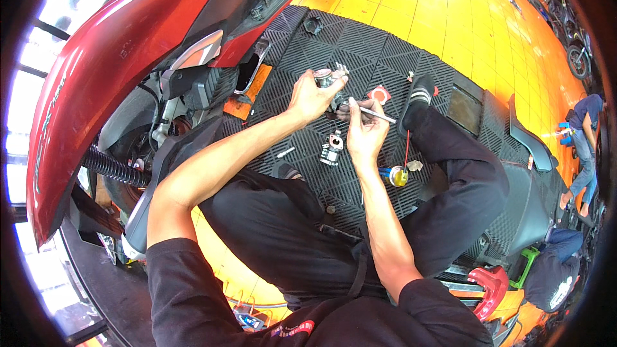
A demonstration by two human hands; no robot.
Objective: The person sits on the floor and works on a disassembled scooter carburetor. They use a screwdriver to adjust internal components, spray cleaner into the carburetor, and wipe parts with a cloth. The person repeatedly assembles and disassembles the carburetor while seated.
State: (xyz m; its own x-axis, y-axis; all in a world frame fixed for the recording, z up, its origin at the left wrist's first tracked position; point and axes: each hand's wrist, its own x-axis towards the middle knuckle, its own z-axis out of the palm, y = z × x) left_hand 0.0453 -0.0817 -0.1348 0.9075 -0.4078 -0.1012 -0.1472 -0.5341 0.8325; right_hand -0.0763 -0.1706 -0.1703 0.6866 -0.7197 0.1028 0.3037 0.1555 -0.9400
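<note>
My left hand point(312, 97) is closed around a small silver throttle body point(325, 77) with a round mouth, held above the dark mat. Close by on the right, the fingers of my right hand point(366, 133) pinch a slim silver tool point(378, 115) shaped like a rod; its kind is unclear. A dark part by the tool's inner end is partly hidden by my fingers. On the mat between my legs lies another silver metal part point(331, 148) with a round bore. A red and white squarish piece point(379, 94) rests beyond my right hand.
A red motorcycle point(96, 99) stands close on the left. Beside my right leg is a spray can point(397, 177) with a red straw. A short silver rod point(286, 152) lies on the ridged mat point(360, 45). A black seat point(532, 209) sits at right; two people are farther right.
</note>
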